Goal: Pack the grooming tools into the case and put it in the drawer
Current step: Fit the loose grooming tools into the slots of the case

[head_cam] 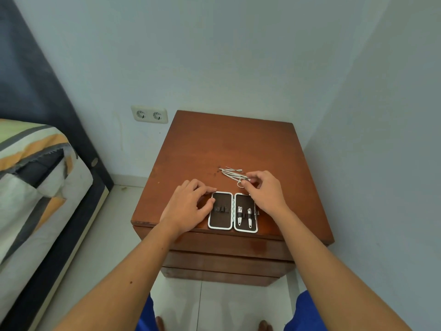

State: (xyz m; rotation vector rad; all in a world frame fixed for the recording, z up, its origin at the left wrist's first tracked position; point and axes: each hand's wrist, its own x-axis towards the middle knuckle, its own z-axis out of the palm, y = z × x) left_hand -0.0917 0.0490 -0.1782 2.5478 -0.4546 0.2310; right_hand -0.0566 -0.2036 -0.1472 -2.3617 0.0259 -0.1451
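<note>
Your case (232, 211) lies open at the nightstand's (214, 144) front edge, two clippers (244, 216) strapped in its right half. Your left hand (188, 206) rests spread-fingered on its left rim; your right hand (265, 189) pinches the scissors (241, 182) among loose tools (232, 173) just behind. Bed (35, 187) left, wall socket (149, 114) behind

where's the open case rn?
Head view: the open case lies flat at the nightstand's front edge, between the left hand and right hand, loose tools just behind.
</note>
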